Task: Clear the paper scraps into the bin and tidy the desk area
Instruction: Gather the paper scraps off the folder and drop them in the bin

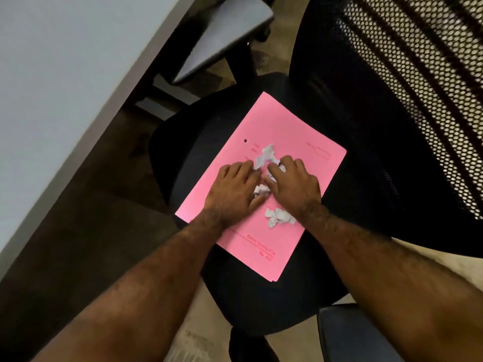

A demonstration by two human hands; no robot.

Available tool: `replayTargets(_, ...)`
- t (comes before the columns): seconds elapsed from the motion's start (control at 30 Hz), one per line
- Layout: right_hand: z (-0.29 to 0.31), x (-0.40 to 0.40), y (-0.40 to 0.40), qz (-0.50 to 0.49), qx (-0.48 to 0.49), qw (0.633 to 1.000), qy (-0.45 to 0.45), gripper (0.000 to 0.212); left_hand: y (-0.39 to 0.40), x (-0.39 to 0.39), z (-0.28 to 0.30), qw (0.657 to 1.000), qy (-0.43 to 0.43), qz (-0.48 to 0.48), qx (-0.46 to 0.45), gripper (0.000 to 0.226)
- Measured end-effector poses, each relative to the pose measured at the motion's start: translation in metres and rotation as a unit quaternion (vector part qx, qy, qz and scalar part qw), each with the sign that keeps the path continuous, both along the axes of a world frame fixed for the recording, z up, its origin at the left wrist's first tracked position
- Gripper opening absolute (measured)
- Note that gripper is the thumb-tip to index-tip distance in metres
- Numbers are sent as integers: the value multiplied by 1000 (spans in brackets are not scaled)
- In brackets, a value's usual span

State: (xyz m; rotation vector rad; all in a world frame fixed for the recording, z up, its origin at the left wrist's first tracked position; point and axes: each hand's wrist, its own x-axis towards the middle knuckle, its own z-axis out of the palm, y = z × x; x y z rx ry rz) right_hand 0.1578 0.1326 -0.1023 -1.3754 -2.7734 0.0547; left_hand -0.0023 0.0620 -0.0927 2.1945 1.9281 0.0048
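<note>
Gathering white paper scraps (266, 155) on the pink file folder (285, 131) with left hand (232, 189) and right hand (292, 184) spread open, cupping inward; next, probably closing around the pile

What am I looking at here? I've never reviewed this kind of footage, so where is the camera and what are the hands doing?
There is no machine: the one picture comes from a camera worn on a person's head, looking down. The left hand and right hand lie palm-down on a pink folder, which rests on a black office chair seat beside a white desk. White paper scraps lie on the folder, some between the fingers. Whether either hand has a grip on any scrap is hidden.
</note>
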Motion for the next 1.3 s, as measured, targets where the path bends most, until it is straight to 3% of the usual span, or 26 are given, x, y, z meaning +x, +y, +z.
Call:
replayTargets(0.1, -3, 3, 7, 13, -16, 999, 49, 23, -5, 4, 1, 999, -16, -6, 45, 42)
replayTargets(0.23, 0, 4, 11, -19, -39, 990, 137, 31, -5, 10, 11, 1000, -24, 3, -13, 38)
replayTargets(0.33, 14, -1, 6, -91, -59, 973, 205, 27, -1, 11, 15, 999, -22, 18, -33, 33)
replayTargets(0.47, 40, -10, 0, -213, -97, 925, 301, 26, -2, 11, 25, 992, -64, 96, -45, 32)
replayTargets(0.67, 82, -28, -18, -314, -174, 849, 387, 27, -31, 14, 52, 954, -187, 228, 62, 19)
replayTargets(0.77, 101, -48, -47, -308, -223, 837, 393, 30, -59, 1, 65, 930, -210, 262, 149, 16)
replayTargets(1.03, 118, -131, -196, -189, -255, 877, 362, 28, -225, -61, 69, 880, -185, 385, 208, 16)
replayTargets(1.3, 68, -212, -445, -86, -354, 873, 323, 47, -510, -96, 44, 813, -148, 532, 185, 16)
